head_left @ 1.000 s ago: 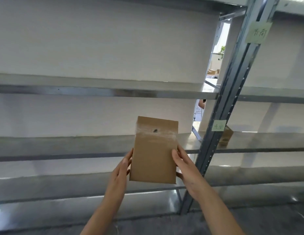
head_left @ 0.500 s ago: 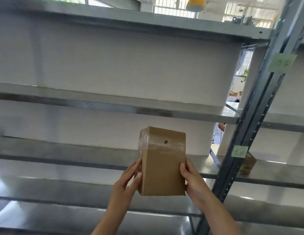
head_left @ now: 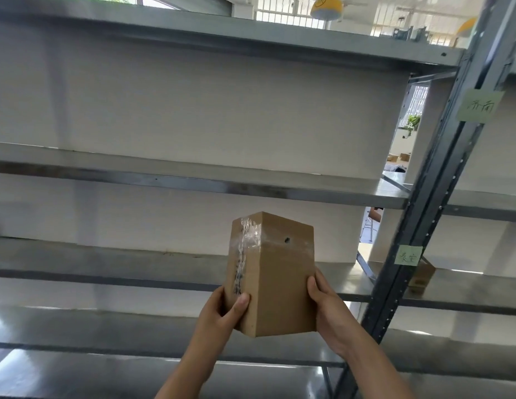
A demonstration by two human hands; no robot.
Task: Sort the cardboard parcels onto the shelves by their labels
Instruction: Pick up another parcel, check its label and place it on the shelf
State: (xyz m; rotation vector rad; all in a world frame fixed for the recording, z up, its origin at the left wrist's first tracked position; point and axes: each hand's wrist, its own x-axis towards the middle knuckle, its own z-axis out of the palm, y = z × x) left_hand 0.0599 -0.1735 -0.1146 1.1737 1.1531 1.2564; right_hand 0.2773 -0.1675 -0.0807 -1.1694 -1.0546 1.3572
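Grey metal shelving (head_left: 193,182) fills the view, its long boards running left to right in front of a pale wall, with a dark perforated upright post (head_left: 432,203) rising at a slant on the right. Two green paper labels are stuck to that post: an upper label (head_left: 480,106) and a lower label (head_left: 408,255), each with handwritten characters. Beyond the post, on the board of the neighbouring bay, a second small cardboard box (head_left: 422,276) sits partly hidden behind the upright. Above the top board, window grilles and a yellow round object hanging from the ceiling show in bright light. In the middle of the view a person holds a brown cardboard parcel (head_left: 280,283) up in the air in front of the shelves, standing on end and turned so that one vertical edge faces the camera; it touches no board. Clear tape wraps its upper part and runs down the left face over dark handwriting, which is too blurred to read, and a small dark hole marks the right face. The left hand (head_left: 222,315) is clamped on the parcel's lower left side, thumb pressed across the written face. The right hand (head_left: 328,309) grips the lower right edge, fingers behind the box and thumb on the front.
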